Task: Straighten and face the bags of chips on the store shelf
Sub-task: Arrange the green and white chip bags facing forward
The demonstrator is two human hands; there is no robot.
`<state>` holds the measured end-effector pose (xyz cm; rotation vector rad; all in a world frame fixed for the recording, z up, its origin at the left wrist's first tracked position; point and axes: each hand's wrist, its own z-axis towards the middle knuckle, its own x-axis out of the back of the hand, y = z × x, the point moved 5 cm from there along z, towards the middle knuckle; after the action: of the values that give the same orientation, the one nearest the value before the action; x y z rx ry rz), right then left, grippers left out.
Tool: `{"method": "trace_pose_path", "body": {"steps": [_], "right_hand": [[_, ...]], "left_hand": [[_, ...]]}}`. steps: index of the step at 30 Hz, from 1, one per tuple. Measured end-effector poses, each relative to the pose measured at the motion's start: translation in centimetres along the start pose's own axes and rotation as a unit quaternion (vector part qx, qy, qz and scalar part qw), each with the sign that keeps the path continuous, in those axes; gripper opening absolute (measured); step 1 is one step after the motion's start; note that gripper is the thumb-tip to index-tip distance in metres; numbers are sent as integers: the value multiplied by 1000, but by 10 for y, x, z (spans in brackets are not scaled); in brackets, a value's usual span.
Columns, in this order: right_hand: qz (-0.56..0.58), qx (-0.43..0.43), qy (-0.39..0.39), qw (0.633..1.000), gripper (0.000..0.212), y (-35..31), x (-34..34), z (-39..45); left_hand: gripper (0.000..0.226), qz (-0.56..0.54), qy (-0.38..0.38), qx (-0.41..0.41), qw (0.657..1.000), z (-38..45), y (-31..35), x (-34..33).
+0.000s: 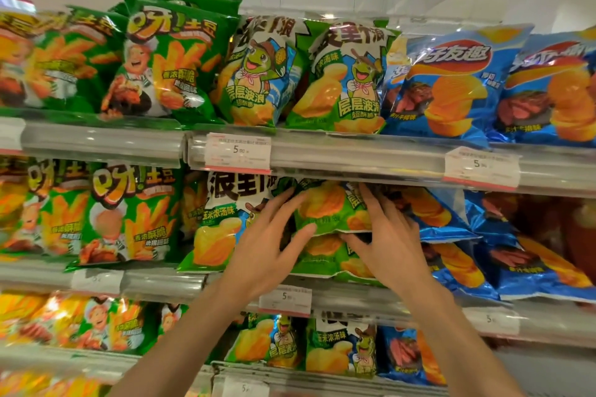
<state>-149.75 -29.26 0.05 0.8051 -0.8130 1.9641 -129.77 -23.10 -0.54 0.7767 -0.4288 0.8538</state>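
Note:
On the middle shelf (161,282) a green turtle-brand chip bag (332,208) lies tilted on top of another green bag (325,256). My left hand (274,242) presses its left side with fingers spread. My right hand (383,235) grips its right edge, thumb under the bottom seam. An upright bag of the same brand (222,219) stands just left of them. Blue chip bags (451,235) lean to the right of my right hand.
Green fry-snack bags (129,213) fill the left of the middle shelf. The top shelf holds green, turtle-brand (345,80) and blue bags (451,84) standing upright. Price tags (238,151) hang on the shelf rails. A lower shelf shows more bags (338,351).

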Motion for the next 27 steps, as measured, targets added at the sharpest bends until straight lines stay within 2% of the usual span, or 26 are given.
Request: {"method": "trace_pose_path", "body": {"steps": [4, 8, 11, 16, 19, 20, 22, 24, 25, 27], "right_hand": [[22, 15, 28, 999, 80, -4, 2, 1], [46, 24, 65, 997, 75, -6, 8, -5], [71, 17, 100, 992, 74, -5, 18, -14], [121, -14, 125, 985, 77, -2, 26, -43], [159, -23, 121, 980, 78, -2, 25, -63], [168, -25, 117, 979, 79, -1, 25, -68], [173, -29, 105, 979, 82, 2, 23, -76], [185, -32, 83, 979, 84, 4, 22, -83], [196, -29, 71, 978, 84, 4, 22, -88], [211, -15, 32, 977, 86, 2, 25, -95]], "left_hand": [[33, 150, 125, -77, 978, -7, -17, 28], [39, 224, 111, -17, 968, -7, -41, 34], [44, 231, 94, 14, 968, -4, -45, 31], [40, 216, 124, 27, 968, -1, -35, 31], [30, 159, 147, 17, 976, -1, -13, 34], [29, 106, 135, 31, 985, -1, -4, 34], [38, -44, 47, 126, 990, 3, 10, 25], [62, -193, -62, 226, 953, 4, 20, 6], [72, -226, -91, 256, 936, 4, 23, -1], [84, -255, -102, 284, 919, 5, 28, -8]]}}
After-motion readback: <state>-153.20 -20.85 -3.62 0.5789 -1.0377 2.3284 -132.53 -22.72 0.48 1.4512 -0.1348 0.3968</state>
